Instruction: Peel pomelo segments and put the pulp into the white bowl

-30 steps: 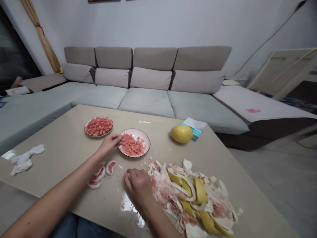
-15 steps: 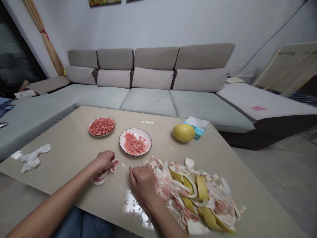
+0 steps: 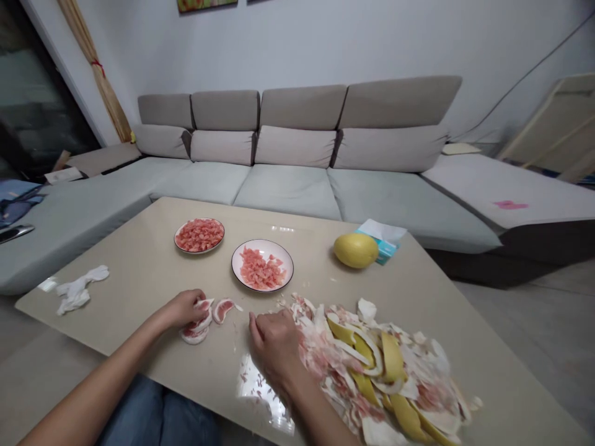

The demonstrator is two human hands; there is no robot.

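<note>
My left hand [image 3: 186,308] is on a small group of pomelo segments [image 3: 194,335], its fingers closed round the edge of one. Just right of it a single pomelo segment [image 3: 224,310] lies apart on the table. My right hand [image 3: 275,339] is a loose fist resting by the left edge of the peel pile; its curled fingers hide whatever may be in them. Beyond both hands stands a white plate [image 3: 236,275] with pink pomelo pulp [image 3: 261,270] on it. Farther left, a second plate [image 3: 199,251] is heaped with pulp [image 3: 199,235].
Pomelo peel and membranes [image 3: 393,365] spread over the table's right front. A whole pomelo [image 3: 356,250] sits beside a blue tissue pack [image 3: 387,249]. Crumpled tissue [image 3: 77,291] lies at the left. Crumbs dot the table [image 3: 153,260]; a sofa [image 3: 288,191] stands behind.
My left hand has moved left, off one pomelo segment and onto the others; that segment now lies alone. My right fist has stayed beside the peel. The view has shifted slightly left.
</note>
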